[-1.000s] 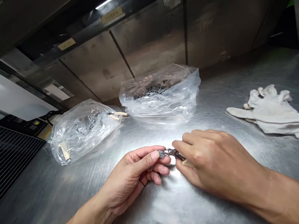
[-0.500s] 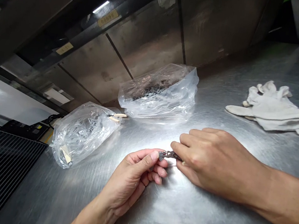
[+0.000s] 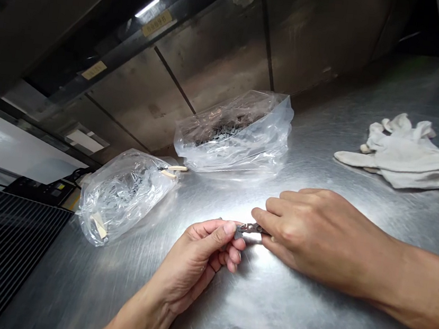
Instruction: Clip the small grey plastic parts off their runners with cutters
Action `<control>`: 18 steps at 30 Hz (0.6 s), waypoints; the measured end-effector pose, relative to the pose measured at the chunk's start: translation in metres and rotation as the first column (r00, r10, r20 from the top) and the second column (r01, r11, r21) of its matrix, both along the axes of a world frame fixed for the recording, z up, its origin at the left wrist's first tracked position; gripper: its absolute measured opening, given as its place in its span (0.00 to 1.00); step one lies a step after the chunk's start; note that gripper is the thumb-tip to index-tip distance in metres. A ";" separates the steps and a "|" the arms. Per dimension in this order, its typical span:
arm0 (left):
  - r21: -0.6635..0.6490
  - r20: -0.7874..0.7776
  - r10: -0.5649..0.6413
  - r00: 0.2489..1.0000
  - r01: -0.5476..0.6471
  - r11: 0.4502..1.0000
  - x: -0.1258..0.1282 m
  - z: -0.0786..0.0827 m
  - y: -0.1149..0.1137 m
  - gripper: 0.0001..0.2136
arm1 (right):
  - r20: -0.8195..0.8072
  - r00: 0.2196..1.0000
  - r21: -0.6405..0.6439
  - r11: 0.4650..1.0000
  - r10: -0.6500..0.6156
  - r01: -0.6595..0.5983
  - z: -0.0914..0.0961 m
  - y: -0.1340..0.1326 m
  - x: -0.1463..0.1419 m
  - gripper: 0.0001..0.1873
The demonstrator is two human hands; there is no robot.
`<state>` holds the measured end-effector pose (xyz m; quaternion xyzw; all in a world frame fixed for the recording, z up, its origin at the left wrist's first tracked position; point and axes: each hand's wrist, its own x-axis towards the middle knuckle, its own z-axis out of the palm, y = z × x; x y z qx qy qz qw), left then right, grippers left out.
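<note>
Across the scratched, shiny metal table [image 3: 288, 322], the crinkled clear bags [image 3: 240, 159] and rumpled white glove [image 3: 416, 159] lie as they did a second ago. The right hand [image 3: 303, 233] is wrapped tighter round the dark metal pliers [image 3: 252, 228] (hardly any cream handle peeks out now), while the left hand [image 3: 200, 253] pinches a small, angular grey piece [image 3: 238, 233] at its fingertips. The pliers' tip meets that piece, so it's probably being worked on; whether the jaws bite, I can't tell.
</note>
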<state>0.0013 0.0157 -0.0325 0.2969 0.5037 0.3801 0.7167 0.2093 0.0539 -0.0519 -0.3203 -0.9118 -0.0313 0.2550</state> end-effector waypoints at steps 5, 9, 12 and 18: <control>0.006 -0.008 -0.025 1.000 0.026 1.000 -0.001 -0.001 0.001 0.12 | 0.027 1.000 -0.026 1.000 0.010 -0.010 0.000 0.000 0.000 0.07; -0.004 -0.017 -0.022 1.000 0.022 1.000 -0.001 -0.001 0.001 0.12 | 0.058 0.998 -0.059 0.998 0.009 -0.006 -0.001 -0.001 0.000 0.07; -0.009 -0.016 -0.023 1.000 0.023 1.000 -0.001 -0.001 0.000 0.12 | 0.077 0.997 -0.078 0.997 0.005 0.001 -0.001 -0.001 0.000 0.07; -0.020 -0.021 -0.028 0.999 0.028 0.999 -0.001 -0.001 0.000 0.13 | 0.102 0.995 -0.097 0.995 0.014 -0.004 0.000 0.001 -0.001 0.08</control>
